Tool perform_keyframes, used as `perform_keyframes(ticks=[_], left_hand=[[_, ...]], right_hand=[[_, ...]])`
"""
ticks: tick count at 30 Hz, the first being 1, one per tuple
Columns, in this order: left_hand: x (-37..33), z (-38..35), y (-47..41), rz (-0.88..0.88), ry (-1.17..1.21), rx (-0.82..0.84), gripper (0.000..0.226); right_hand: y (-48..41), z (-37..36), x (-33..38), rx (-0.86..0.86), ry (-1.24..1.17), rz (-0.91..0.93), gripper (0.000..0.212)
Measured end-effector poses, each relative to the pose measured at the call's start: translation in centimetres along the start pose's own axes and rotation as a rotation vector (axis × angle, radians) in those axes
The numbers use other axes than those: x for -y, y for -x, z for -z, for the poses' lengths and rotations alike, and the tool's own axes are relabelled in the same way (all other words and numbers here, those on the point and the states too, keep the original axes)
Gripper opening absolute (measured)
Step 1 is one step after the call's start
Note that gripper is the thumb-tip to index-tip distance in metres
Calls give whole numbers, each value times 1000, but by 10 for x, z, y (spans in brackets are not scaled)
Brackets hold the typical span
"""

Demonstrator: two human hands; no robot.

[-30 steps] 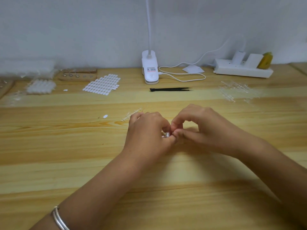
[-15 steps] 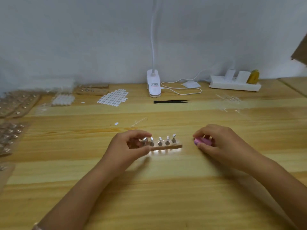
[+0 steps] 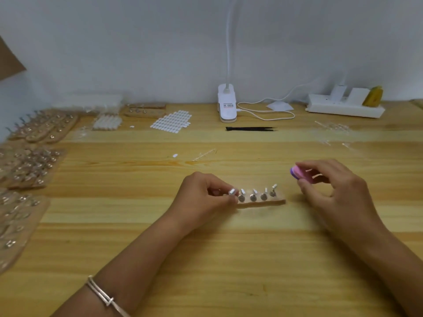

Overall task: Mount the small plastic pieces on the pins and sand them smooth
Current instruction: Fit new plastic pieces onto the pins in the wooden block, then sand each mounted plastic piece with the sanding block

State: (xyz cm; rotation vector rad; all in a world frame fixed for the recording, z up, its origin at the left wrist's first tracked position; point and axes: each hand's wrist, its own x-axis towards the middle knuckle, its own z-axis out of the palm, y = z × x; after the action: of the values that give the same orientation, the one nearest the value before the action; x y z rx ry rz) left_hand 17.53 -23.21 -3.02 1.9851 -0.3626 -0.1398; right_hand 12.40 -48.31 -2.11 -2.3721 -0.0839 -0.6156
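**Sanding block raised, pin strip steadied**

A second earlier both hands had been pinched together over one pin, and by this moment they had parted. The left hand (image 3: 203,197) pinched the left end of the wooden strip (image 3: 263,203), which was on or just above the tabletop (image 3: 229,248). Its row of pins (image 3: 253,197) was capped with small plastic pieces (image 3: 232,191). The right hand (image 3: 334,184), fingers curled, held a pink-and-purple sanding block (image 3: 297,173) lifted near the strip's right end, not touching it. Mounting looked finished, and sanding seemed about to begin.
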Motion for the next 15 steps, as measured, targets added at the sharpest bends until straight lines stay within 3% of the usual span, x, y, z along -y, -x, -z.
perform_keyframes(ticks=[5,9,12,15], left_hand=[[-5,-14,8,-82,-30,-58,9],[-8,-16,14,-292,-295,-173,8],[-15,-16,23,-304,-191,-239,7],[-21,-17,35,-249,-25,-189,14]], right_hand=[[7,-5,10,-145,-53,102,29],[16,-16,16,-164,-44,326,23],[22,-25,22,-149,-42,459,20],[26,-28,25,-114,-69,530,18]])
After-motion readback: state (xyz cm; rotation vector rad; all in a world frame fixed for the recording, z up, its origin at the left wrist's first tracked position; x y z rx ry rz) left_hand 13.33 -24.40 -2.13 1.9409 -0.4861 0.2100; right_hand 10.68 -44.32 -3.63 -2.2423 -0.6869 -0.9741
